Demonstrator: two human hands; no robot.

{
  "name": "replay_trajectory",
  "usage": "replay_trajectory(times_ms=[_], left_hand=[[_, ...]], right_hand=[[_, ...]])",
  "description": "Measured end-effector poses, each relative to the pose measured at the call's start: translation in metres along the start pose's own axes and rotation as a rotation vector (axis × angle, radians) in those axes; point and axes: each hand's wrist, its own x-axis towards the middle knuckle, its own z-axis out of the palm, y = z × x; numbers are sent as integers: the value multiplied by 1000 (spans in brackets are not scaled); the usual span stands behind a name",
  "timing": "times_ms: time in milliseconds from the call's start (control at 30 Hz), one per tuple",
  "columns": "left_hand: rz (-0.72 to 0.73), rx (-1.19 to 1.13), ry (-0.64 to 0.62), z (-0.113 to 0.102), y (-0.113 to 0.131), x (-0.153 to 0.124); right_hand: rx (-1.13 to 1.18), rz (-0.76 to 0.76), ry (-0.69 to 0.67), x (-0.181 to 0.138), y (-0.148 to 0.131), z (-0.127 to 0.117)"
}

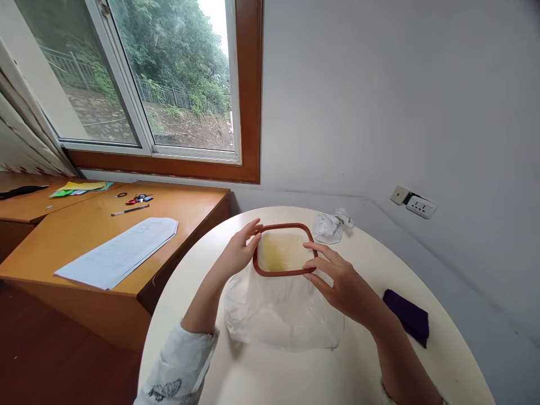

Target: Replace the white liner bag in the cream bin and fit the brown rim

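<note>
A brown rounded-square hoop (282,227) lies on the round cream table (295,377), with yellowish material showing inside it. A clear plastic bag (280,312) spreads out from the hoop toward me. My left hand (241,250) grips the hoop's left side, fingers curled round the rim. My right hand (337,278) rests on the hoop's right corner, fingertips pinching the rim and the plastic there.
A crumpled clear plastic wrapper (331,225) lies beyond the hoop. A dark purple folded cloth (408,316) sits at the table's right. To the left stands a wooden desk (185,205) with white papers (120,252), a pen and red scissors. Wall sockets (415,203) are at right.
</note>
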Motion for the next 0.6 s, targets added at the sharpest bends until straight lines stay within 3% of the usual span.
replay_trajectory(times_ms=[367,600], left_hand=[[74,176,-69,1,7,-3],[40,207,-114,1,12,-5]], right_hand=[[57,77,-95,-1,4,3],[84,236,-186,-2,20,-1]])
